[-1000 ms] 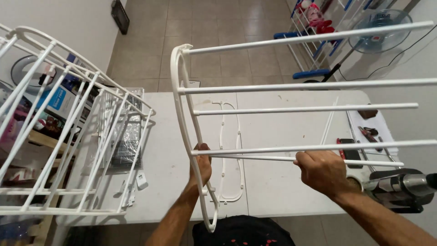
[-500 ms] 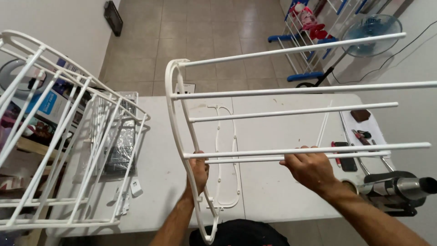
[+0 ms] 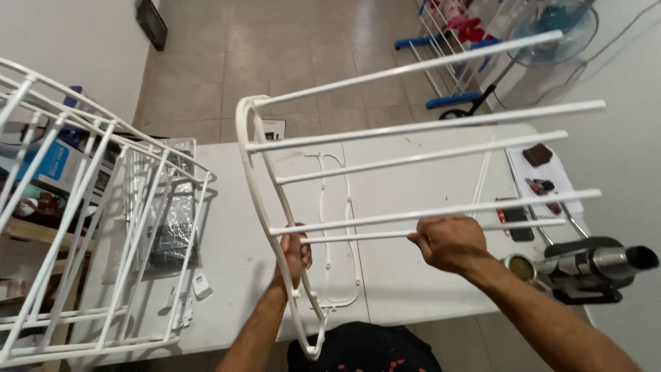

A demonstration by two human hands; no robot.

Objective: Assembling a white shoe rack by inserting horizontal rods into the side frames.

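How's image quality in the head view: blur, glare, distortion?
Head view: sharp on both hands, left hand and right hand; white rack frame crisp; even soft light, faint shadows on the table; wide-angle bending at edges; mild glare on the floor.

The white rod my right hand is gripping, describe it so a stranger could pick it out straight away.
Start at the white table, then the white rack frame held above it. The gripped rod is the lowest and thinnest of the rods; the right hand is closed around it.
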